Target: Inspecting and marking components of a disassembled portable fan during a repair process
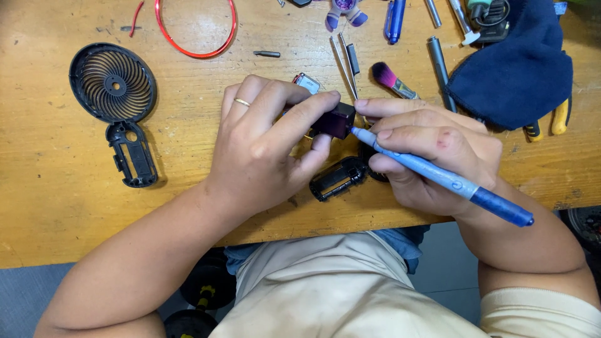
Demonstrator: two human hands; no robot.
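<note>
A small dark block (335,120) is being pinched by the left hand (263,150) above the wooden table (56,206). A blue pen (438,176) is being gripped by the right hand (432,156), tip touching the block. A black fan grille (113,84) is lying well apart.

A small dark block (336,119) pinched between fingertips, a blue pen-like tool (438,174) touching its right edge

Black round plastic fan grille (113,82) with spiral slats; light-and-dark blue pen-shaped tool (438,174); red wire loop (195,31); navy cloth (516,69); tan wooden table (56,206).
</note>
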